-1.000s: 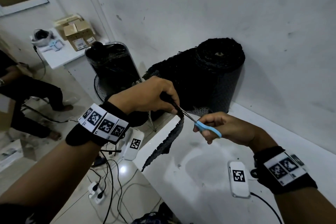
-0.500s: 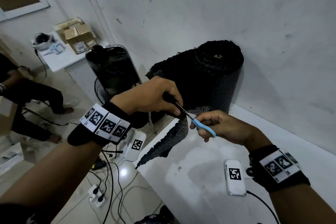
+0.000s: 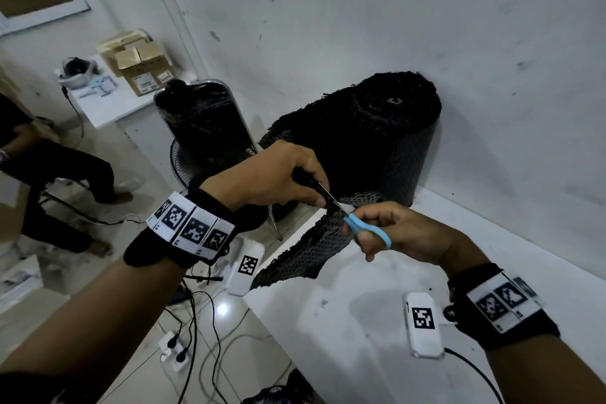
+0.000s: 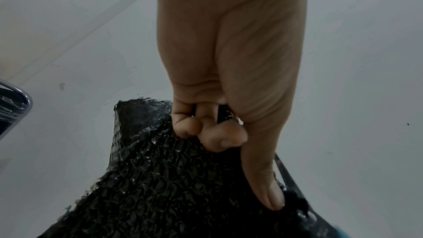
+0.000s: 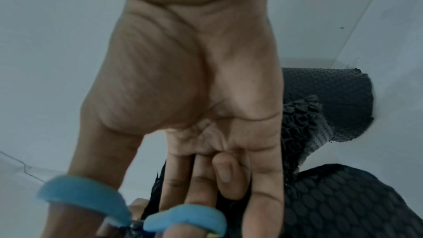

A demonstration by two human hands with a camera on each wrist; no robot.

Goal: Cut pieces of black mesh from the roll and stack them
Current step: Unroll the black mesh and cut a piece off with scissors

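Two hands at mesh | left hand (image 3: 278, 174) fingers clench mesh (image 3: 314, 243) edge | right hand (image 3: 393, 233) grips scissors (image 3: 367, 226), blades in mesh | roll (image 3: 377, 141) upright, far on tabletop (image 3: 360, 321) | vs earlier: cut flap hangs wider, scissors further left.

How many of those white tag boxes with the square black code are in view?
2. One white box hangs below the left wrist, off the table edge; the other white box sits beside the right wrist, over the table. More may be hidden.
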